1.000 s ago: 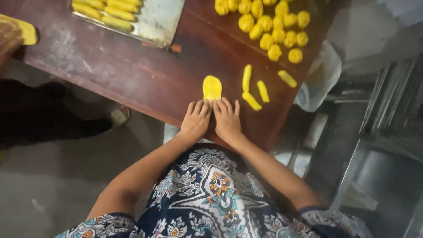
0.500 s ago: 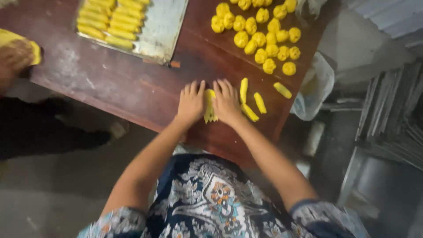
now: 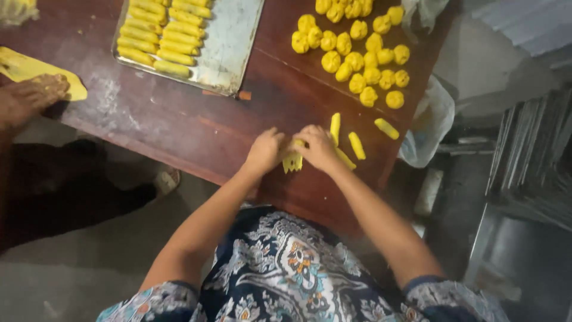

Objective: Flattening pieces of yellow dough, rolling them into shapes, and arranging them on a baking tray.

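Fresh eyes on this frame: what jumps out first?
Bright yellow dough everywhere on the dark wooden table: a cluster of dough balls top right and neat rolled sticks on the metal tray top left. At centre, the left hand and right hand pinch a small ridged dough piece.

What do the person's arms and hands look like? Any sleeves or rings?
Both arms are bare from short sleeves down. The sleeves are dark blue with a pale flowery, swirly print. The left hand and right hand wear no gloves; rings are too small to tell.
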